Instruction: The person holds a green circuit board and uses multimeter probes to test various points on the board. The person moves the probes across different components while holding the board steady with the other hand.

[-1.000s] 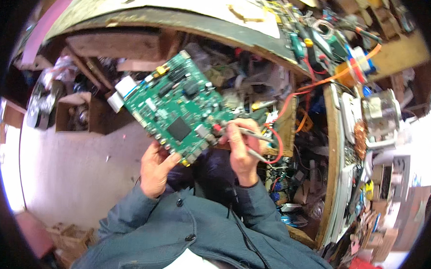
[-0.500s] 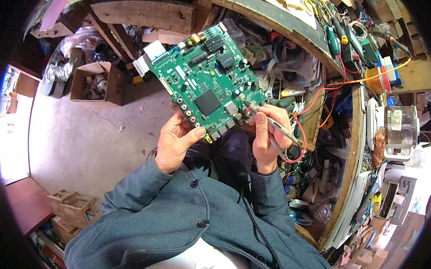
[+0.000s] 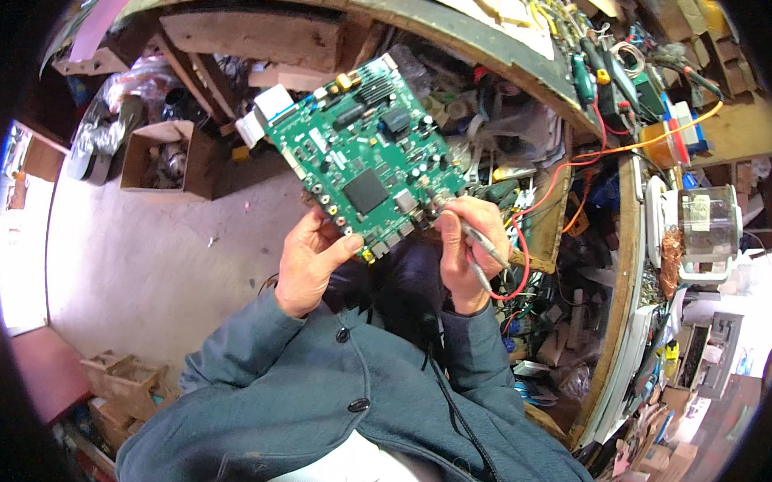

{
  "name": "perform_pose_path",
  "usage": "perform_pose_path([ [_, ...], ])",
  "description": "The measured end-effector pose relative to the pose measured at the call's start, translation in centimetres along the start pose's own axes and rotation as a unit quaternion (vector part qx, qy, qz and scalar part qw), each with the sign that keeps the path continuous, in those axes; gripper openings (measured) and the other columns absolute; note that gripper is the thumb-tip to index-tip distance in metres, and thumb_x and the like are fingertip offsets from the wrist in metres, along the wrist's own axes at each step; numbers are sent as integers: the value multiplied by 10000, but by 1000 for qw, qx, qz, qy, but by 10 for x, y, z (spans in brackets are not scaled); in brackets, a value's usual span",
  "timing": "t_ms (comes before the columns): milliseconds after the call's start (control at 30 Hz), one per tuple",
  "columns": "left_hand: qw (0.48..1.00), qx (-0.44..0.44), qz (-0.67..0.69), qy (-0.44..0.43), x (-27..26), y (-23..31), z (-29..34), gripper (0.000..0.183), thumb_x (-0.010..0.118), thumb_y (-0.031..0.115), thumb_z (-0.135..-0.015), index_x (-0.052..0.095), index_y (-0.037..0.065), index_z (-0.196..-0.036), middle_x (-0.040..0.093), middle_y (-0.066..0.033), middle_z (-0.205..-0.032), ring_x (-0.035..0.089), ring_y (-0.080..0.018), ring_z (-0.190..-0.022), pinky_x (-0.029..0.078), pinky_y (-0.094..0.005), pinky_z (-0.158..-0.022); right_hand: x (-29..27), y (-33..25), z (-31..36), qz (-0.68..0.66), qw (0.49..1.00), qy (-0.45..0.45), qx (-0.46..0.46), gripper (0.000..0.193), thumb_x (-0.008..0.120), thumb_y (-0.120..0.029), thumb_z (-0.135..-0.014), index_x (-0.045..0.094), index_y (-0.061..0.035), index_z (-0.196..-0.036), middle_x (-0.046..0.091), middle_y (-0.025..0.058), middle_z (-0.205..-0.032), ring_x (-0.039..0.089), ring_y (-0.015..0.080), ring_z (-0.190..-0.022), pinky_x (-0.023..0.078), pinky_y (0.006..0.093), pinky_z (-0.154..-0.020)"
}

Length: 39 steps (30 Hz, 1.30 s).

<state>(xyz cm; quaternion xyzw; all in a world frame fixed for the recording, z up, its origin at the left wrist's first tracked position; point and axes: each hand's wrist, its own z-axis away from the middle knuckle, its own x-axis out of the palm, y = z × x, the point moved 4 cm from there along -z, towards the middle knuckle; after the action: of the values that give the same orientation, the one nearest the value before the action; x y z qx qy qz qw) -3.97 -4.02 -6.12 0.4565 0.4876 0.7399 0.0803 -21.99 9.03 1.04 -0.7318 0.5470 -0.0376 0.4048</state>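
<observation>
My left hand [image 3: 310, 264] grips the lower left edge of a green circuit board [image 3: 325, 158], thumb on top beside the coloured round sockets. The board is tilted in front of me, component side up, with a large black square chip [image 3: 366, 191] and white ribbon cables at its far left corner. My right hand [image 3: 470, 254] is closed on grey pen-shaped test probes [image 3: 490, 243], whose tips lie at the board's right corner; my fingers hide their exact contact. A red lead [image 3: 529, 233] runs from the probes toward the bench.
A wooden bench edge [image 3: 486, 53] curves across the far side, with tools and wires on top. Cluttered shelves sit beneath it. On the right stands a clear jug [image 3: 710, 222]. An opened cardboard box [image 3: 168, 161] rests on the concrete floor [image 3: 207, 260] at left.
My right hand and the probes have shifted slightly left and toward me. The board has moved a little left and nearer, still in my left hand.
</observation>
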Motion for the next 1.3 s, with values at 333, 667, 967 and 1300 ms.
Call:
perform_pose_path([
  [333,1000,-4,19,11,1,-3,-3,517,740,16,-951,564,7,-1437,679,-65,-1321,649,-177,-1201,505,-354,-1071,-3,-4,-14,-12,999,-32,-35,150,792,-30,-937,720,-3,-1066,731,144,-976,699,272,-854,561,350,-760],
  [667,1000,9,11,9,1,-3,-3,536,740,22,-952,555,8,-1455,675,-78,-1346,648,-189,-1213,498,-370,-1090,-3,-5,-13,-13,999,-19,-35,171,818,9,-893,735,-8,-1043,745,140,-971,740,289,-862,586,349,-745],
  [967,1000,9,15,5,-1,-2,-2,530,761,50,-955,562,8,-1444,683,-79,-1331,647,-186,-1211,499,-368,-1089,-3,-7,-14,-12,999,-29,-33,183,818,3,-897,725,-12,-1054,743,141,-973,739,292,-859,587,349,-738],
  [1300,1000,-3,17,10,-2,-2,-3,510,770,49,-948,576,13,-1418,694,-74,-1299,659,-181,-1189,504,-359,-1071,-3,-6,-14,-12,999,-22,-29,182,821,3,-894,721,-11,-1045,745,138,-971,741,290,-865,593,352,-747],
])
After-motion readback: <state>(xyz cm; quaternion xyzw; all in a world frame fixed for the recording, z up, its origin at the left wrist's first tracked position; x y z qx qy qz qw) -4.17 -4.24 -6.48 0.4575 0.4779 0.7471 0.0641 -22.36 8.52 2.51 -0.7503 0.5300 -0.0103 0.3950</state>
